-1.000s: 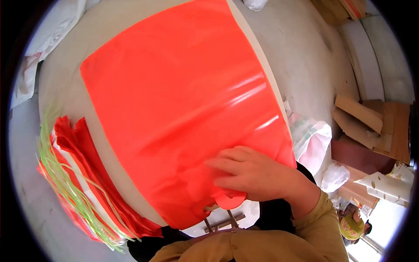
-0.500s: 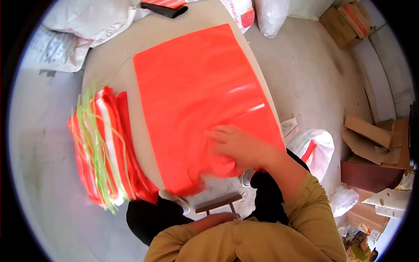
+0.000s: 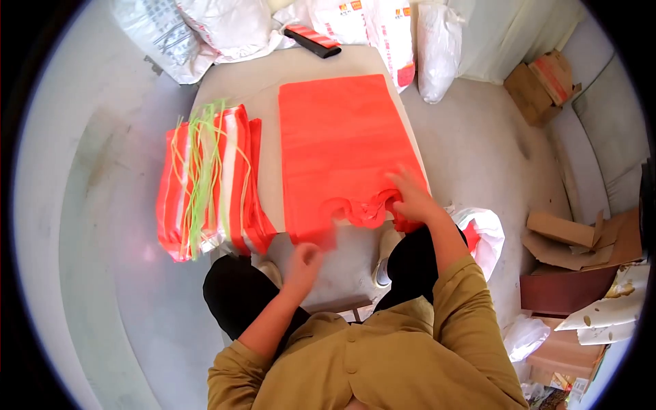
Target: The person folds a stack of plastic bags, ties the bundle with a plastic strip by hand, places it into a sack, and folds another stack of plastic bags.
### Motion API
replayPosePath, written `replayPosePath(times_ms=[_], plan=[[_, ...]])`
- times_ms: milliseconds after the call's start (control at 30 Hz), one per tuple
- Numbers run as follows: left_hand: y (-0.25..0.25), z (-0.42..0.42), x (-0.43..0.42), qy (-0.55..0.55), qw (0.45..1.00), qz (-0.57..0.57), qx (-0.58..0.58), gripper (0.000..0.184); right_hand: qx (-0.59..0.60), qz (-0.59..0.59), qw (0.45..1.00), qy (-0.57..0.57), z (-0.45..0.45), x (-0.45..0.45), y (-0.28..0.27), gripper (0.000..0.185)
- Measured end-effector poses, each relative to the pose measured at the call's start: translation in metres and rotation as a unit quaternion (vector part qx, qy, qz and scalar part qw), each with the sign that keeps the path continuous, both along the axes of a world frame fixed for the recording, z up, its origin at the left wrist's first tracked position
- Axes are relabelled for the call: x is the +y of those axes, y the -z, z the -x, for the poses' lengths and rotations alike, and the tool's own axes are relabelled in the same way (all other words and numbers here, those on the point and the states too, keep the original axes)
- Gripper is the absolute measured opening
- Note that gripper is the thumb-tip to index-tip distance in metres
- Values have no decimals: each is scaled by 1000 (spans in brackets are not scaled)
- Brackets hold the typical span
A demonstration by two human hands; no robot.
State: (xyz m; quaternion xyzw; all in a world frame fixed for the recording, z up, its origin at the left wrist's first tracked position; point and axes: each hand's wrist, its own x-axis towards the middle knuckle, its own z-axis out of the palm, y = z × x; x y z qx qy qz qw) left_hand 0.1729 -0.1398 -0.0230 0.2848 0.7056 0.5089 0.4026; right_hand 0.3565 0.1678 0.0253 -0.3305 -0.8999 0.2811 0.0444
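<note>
A flat red bag [image 3: 342, 130], perhaps a stack of them, lies on the beige table. A ruffled, cut-out edge with a strap-like part on either side faces me. My right hand [image 3: 413, 198] rests on its near right part, fingers spread and thumb apart. Just off the near left strap is my left hand [image 3: 303, 265], its fingers curled. The strap end beside it is smeared by motion, so whether the fingers hold it is hidden. On the left lies a bundle of red-and-white striped folded pieces [image 3: 236, 178] with thin light-green strips [image 3: 203, 164] across it.
White sacks [image 3: 229, 27] stand behind the beige table [image 3: 266, 72], with a black-and-red folded piece [image 3: 313, 42] at its far edge. To the right are an open white bag [image 3: 486, 236] with red inside, cardboard boxes [image 3: 574, 232] and a clear plastic bag [image 3: 526, 336].
My left hand has come up from my lap to the bag's near left corner. My right hand has shifted right and spread its fingers. The bag's near edge is flatter; my view has shifted.
</note>
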Motion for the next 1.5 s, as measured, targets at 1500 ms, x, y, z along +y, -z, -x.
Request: replayPosePath(times_ms=[1500], plan=[[-50,0,-38,-23,922,-126,366,54,280,1,956,88,1,-96,72,34]])
